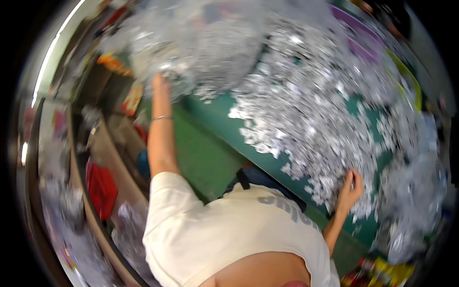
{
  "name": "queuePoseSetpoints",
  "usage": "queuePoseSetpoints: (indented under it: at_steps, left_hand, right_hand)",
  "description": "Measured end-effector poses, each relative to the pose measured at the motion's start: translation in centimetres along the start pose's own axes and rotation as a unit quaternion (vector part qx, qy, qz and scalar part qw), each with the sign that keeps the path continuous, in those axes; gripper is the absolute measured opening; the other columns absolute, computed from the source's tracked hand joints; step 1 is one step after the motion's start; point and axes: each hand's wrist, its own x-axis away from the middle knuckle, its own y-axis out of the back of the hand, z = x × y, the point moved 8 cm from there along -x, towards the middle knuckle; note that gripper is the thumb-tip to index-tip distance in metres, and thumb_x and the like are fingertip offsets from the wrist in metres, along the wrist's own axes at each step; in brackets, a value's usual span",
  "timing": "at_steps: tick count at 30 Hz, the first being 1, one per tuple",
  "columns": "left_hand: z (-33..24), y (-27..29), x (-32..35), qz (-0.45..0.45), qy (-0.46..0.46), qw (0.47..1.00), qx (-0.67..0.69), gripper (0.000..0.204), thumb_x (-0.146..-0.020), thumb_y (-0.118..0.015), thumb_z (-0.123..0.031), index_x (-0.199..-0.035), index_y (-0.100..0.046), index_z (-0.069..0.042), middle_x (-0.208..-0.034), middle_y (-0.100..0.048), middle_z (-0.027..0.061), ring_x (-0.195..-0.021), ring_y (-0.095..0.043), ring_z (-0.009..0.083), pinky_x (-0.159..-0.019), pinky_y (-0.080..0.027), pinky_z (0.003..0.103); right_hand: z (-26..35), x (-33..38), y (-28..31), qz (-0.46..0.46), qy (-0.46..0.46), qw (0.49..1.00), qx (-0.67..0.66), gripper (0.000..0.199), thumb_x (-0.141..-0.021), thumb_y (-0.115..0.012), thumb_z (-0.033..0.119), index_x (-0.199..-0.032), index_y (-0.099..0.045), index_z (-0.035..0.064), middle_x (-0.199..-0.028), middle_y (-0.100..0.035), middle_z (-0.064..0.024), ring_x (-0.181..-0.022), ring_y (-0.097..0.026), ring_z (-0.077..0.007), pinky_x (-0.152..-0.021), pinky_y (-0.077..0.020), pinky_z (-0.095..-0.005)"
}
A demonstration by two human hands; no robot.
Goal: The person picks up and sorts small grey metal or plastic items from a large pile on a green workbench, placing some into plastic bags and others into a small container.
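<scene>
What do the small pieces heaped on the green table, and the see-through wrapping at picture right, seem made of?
Small pieces: perhaps foil or metallised plastic, shiny; silvery glints suggest it.
Wrapping: probably glossy plastic film, being clear and crinkled.

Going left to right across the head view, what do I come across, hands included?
Long light strip → red item → left hand → right hand → lime rim. Left out: the silver pieces, which spread to both sides of the right hand.
</scene>
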Motion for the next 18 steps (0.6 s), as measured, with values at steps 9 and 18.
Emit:
queuePoseSetpoints:
  at_steps: [9,18]
  left_hand:
    - [1.1,-6.2,16.1,0.037,-0.194,0.980,0.009,0.028,-0.077,-0.047,0.008,-0.102,-0.058,0.002,-0.097,-0.059,0.0101,-0.085,-0.058,0.0187,-0.075,-0.048,0.027]
    - [1.2,-2.9,8.1,-0.005,-0.219,0.900,-0.377,0.033,-0.072,-0.053,0.002,-0.104,-0.060,0.006,-0.097,-0.065,0.0169,-0.087,-0.063,0.0219,-0.079,-0.048,0.030]
  right_hand:
    - [-2.9,1.1,1.1,-0.010,-0.085,0.996,0.017,0.017,-0.087,-0.053,0.010,-0.092,-0.062,-0.0032,-0.085,-0.062,-0.0109,-0.079,-0.058,-0.0176,-0.072,-0.0445,-0.0280]
    - [-3.3,0.7,-0.1,0.021,-0.079,0.996,0.040,0.019,-0.090,-0.050,0.011,-0.099,-0.060,-0.0027,-0.079,-0.058,-0.0054,-0.071,-0.052,-0.0110,-0.065,-0.0439,-0.0247]
